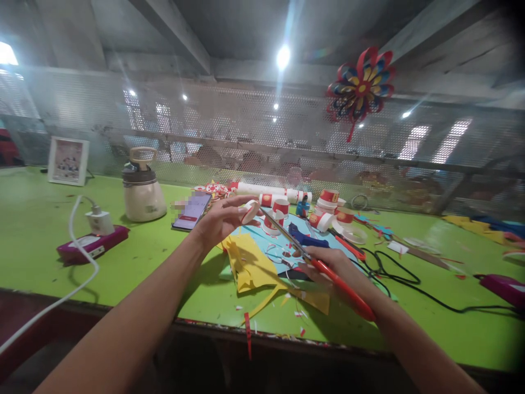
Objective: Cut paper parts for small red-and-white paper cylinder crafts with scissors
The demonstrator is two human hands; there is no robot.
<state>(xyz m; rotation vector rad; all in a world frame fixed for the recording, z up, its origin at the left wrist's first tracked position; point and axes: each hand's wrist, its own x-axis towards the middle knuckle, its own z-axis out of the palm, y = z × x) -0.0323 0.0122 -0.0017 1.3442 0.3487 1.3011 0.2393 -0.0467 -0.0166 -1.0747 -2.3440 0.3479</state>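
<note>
One white piece (250, 213) part-hidden in left hand (219, 221); scissors (344, 290), right hand (334, 267).

On the green counter (33, 230), flat yellow paper (250, 262) lies right of a rounded cream bottle (143, 200) and left of a thin black cable (463, 311).

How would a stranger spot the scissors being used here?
On the green table lies a light blue sheet. Over its near right side are long-bladed scissors. Unlike the red-handled tool lying just beyond, they're in the right hand.
</note>
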